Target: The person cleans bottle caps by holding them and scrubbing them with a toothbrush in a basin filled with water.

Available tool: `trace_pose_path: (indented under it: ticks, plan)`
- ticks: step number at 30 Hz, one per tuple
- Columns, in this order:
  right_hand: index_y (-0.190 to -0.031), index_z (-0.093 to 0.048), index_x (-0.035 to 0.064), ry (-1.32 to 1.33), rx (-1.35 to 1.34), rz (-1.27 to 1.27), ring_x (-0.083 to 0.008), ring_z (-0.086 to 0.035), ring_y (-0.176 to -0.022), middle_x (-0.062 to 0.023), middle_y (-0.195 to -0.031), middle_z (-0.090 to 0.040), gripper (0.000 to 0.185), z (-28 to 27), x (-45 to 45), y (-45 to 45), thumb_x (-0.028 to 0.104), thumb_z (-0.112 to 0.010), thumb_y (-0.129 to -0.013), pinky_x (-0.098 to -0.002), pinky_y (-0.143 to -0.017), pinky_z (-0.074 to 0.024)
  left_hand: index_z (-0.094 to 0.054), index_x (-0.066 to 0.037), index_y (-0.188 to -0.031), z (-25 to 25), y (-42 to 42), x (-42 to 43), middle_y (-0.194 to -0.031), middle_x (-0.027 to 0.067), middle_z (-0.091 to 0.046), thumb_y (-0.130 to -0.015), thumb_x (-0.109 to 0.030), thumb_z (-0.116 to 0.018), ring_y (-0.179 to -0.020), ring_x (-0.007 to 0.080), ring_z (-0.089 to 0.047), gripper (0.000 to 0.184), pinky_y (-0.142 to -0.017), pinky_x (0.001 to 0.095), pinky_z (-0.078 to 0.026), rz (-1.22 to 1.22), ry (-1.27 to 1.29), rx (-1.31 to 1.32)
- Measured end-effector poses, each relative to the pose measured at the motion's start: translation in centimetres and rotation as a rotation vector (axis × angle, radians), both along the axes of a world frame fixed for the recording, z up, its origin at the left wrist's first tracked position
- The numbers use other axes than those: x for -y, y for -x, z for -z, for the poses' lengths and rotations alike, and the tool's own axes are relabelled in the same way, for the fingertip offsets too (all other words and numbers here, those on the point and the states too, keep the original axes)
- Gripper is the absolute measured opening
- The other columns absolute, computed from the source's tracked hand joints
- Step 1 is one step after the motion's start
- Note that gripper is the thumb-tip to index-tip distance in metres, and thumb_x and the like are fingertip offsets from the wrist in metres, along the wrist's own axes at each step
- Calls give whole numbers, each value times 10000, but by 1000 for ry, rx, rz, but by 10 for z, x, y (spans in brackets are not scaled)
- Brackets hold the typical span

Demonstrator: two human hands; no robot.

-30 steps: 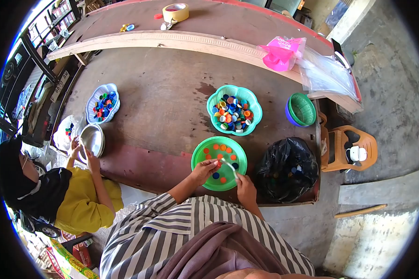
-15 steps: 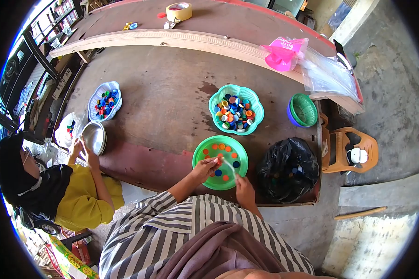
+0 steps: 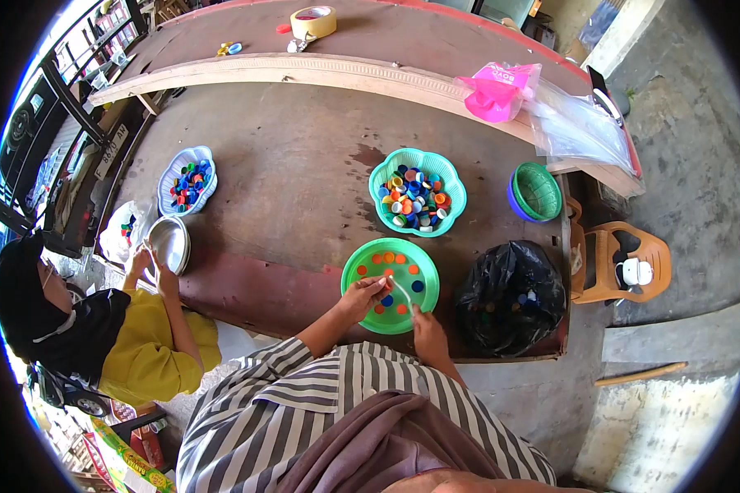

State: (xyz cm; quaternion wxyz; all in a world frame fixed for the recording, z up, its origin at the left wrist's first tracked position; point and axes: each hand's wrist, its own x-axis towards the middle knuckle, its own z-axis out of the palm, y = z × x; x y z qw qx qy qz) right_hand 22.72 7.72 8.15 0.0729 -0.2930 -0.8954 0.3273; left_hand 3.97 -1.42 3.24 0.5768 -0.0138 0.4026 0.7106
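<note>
Above a round green basin [image 3: 431, 264], my left hand [image 3: 358, 301] pinches a small orange bottle cap [image 3: 387, 281]. My right hand [image 3: 428, 333] is closed around the lower end of a thin, pale, slightly curved tool [image 3: 404, 293]; its exact kind is hard to make out. The tool's upper end reaches toward the cap, and I cannot tell whether they touch. Flat orange and dark blue discs [image 3: 418, 286] are spread inside the basin. Just beyond stands a scalloped turquoise basket [image 3: 376, 177] full of mixed-colour bottle caps [image 3: 413, 197].
A black plastic bag [image 3: 501, 287] sits right of the basin, below stacked green and purple baskets [image 3: 538, 193]. At left, a co-worker [image 3: 144, 337] handles something near metal bowls [image 3: 170, 246] and a pale blue basket [image 3: 165, 168] of caps. A wooden rail [image 3: 288, 67] crosses behind.
The pale tool has shifted slightly and shows more sharply, its upper end nearer the cap. My right hand has moved a little left. My left hand keeps the cap in place.
</note>
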Motion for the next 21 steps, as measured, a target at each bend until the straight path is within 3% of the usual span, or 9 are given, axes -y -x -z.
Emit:
trace_pose_path:
  ticks: [3, 6, 8, 11, 13, 17, 19, 21]
  plan:
    - [-1245, -498, 94, -50, 54, 126, -380, -580, -824, -183, -932, -549, 359, -5, -14, 0, 136, -483, -889, -459, -676, -462, -537, 33, -1145, 6, -3, -4, -1062, 77, -582, -932, -164, -523, -969, 137, -563, 291, -892, 243, -479, -20, 1, 11]
    - [-1245, -497, 95, 31, -19, -5, -384, -579, -827, -187, -933, -552, 358, -23, 4, 2, 133, -476, -890, -467, -683, -461, -565, 11, -1111, 11, -5, 1, -1009, 62, -602, -911, -171, -565, -931, 135, -583, 271, -846, 237, -491, -36, 37, 5]
    - [-1250, -494, 101, 26, 20, 14, -384, -580, -831, -189, -937, -552, 362, 6, -2, -2, 133, -475, -890, -467, -686, -462, -564, 4, -1111, 12, -5, 0, -1011, 58, -602, -912, -175, -564, -924, 130, -583, 268, -848, 235, -488, -15, 3, 3]
    - [-1261, -492, 113, -3, 91, 74, -384, -580, -832, -197, -944, -550, 369, 1, -13, -5, 138, -473, -894, -463, -688, -464, -567, 5, -1106, 7, -8, 1, -1009, 57, -603, -910, -180, -569, -921, 127, -583, 270, -847, 231, -487, -36, 46, 45]
    - [-1258, -496, 101, 0, -48, 62, -385, -579, -824, -200, -936, -552, 367, -7, -3, -2, 136, -473, -894, -462, -687, -463, -546, 23, -1126, 16, -4, 0, -1031, 71, -594, -920, -171, -547, -945, 137, -576, 283, -866, 236, -484, -28, 28, 37]
    - [-1251, -503, 97, 10, -10, 9, -387, -576, -810, -196, -928, -552, 359, 13, -4, -8, 137, -476, -895, -464, -685, -460, -526, 42, -1149, 15, -5, 1, -1049, 88, -587, -928, -160, -530, -975, 151, -571, 299, -886, 243, -482, -10, 33, 35]
    - [-1245, -507, 101, -16, 25, 135, -383, -578, -805, -190, -921, -553, 356, 2, -14, -6, 132, -480, -891, -467, -685, -459, -528, 41, -1149, 14, -7, -2, -1048, 86, -588, -927, -163, -534, -976, 152, -571, 301, -888, 246, -481, -19, 37, 24]
    - [-1238, -511, 100, 15, 1, 64, -378, -581, -800, -188, -917, -553, 353, -12, -2, -3, 134, -485, -888, -464, -678, -460, -530, 40, -1149, 13, -7, 1, -1048, 85, -589, -925, -166, -537, -977, 153, -572, 304, -891, 248, -480, -24, 57, 10]
